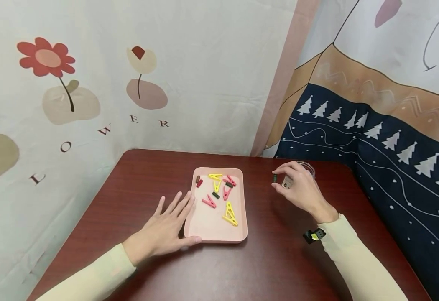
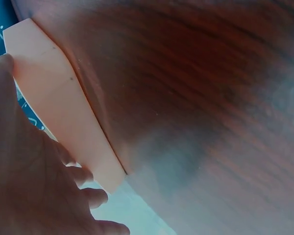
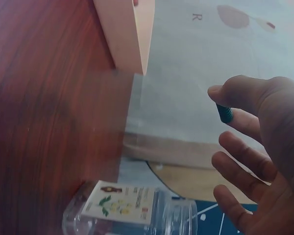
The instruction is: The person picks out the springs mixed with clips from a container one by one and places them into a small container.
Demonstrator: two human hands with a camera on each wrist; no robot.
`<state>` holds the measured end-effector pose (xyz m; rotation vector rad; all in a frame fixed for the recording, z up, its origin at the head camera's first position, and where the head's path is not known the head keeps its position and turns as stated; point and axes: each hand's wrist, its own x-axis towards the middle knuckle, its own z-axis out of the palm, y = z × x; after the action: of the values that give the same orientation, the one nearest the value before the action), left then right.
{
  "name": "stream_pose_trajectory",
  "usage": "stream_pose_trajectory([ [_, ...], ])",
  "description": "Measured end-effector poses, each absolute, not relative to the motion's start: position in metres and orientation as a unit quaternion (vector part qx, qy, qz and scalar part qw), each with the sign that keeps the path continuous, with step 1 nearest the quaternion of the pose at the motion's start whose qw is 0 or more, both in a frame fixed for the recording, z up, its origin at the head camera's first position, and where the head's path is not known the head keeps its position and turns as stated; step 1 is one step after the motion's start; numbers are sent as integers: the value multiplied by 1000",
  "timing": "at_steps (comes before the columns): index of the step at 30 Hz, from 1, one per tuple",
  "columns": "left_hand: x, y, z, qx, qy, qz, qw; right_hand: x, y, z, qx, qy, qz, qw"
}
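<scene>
My right hand (image 1: 304,190) pinches a small dark green ridged cylinder (image 1: 274,178) between thumb and index finger, raised over the right side of the table. The right wrist view shows its ridged side (image 3: 225,113) and the other fingers spread loosely. On the left, my left hand (image 1: 167,230) lies against the edge of a pink tray (image 1: 212,232), fingers extended along its left side and thumb at the near corner. Inside the tray are several yellow clips (image 1: 230,211) and pink clips (image 1: 209,201), plus small green pieces (image 1: 215,195) and a dark red piece (image 1: 199,183).
A clear plastic jar (image 3: 174,215) with a printed label (image 3: 120,200) stands behind my right hand, partly hidden in the head view. The brown wooden table (image 1: 276,259) ends at a printed cloth (image 1: 212,125) at the back and a dark blue one on the right.
</scene>
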<state>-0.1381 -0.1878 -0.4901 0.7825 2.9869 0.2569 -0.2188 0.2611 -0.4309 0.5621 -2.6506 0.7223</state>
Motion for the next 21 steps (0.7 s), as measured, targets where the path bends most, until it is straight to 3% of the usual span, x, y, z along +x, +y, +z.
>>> stream_pose_trajectory([
  [8,-140,-188,-490,262,964,51,0,-224,276,-432,172,-932,264,179],
  [21,-139,-187,-491,261,964,53,14,-235,304,-437,133,-930,281,194],
])
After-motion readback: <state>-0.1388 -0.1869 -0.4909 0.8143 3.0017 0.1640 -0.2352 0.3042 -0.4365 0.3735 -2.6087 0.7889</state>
